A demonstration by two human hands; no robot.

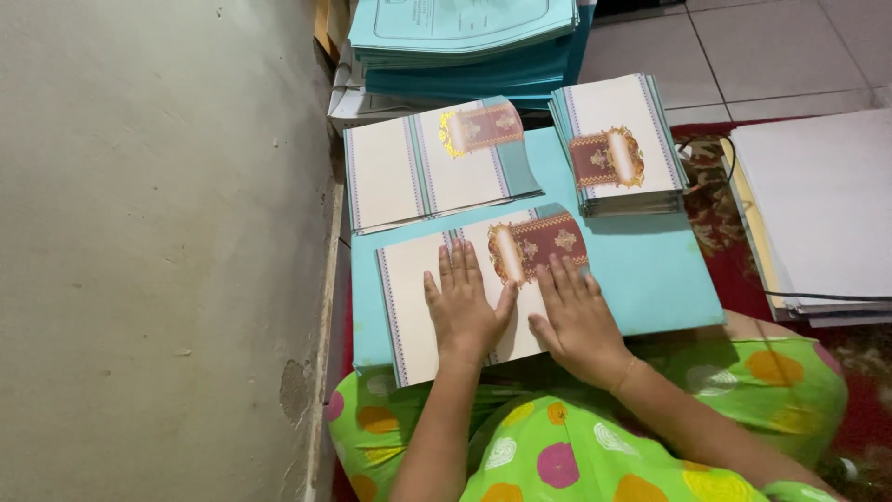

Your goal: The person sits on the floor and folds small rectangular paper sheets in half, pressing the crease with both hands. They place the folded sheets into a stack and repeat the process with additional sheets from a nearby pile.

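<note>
1. At far left stands a bare grey wall [158, 232], close against your work, so there is no room to spread out that way.
2. Your left hand [465, 311] lies flat on the card [418, 297], fingers spread and apart, gripping nothing; it seems to be pinning the cream sheet so it cannot slide.
3. The card rests on the turquoise board [650, 270] across your lap, its left part open and its maroon-and-gold flap [544, 244] at the upper right, between your two hands.
4. Your right hand [581, 321] is also open and flat, palm down, fingertips touching the lower edge of the flap; it looks placed to press down the fold there. Neither hand closes on anything.
5. Just beyond the card sits an open stack [437, 167] of the same cards, tilted a little, near enough to reach without leaning.
6. Behind that, a tall pile of turquoise sheets [465, 42] blocks the far end of the board.
7. To the right of the open stack stands a neat folded stack [618, 144], flaps up, partly on the board.
8. Farther right, a heap of white paper [818, 214] lies on the patterned rug, with a dark cable [725, 163] beside it, well apart from your hands.
</note>
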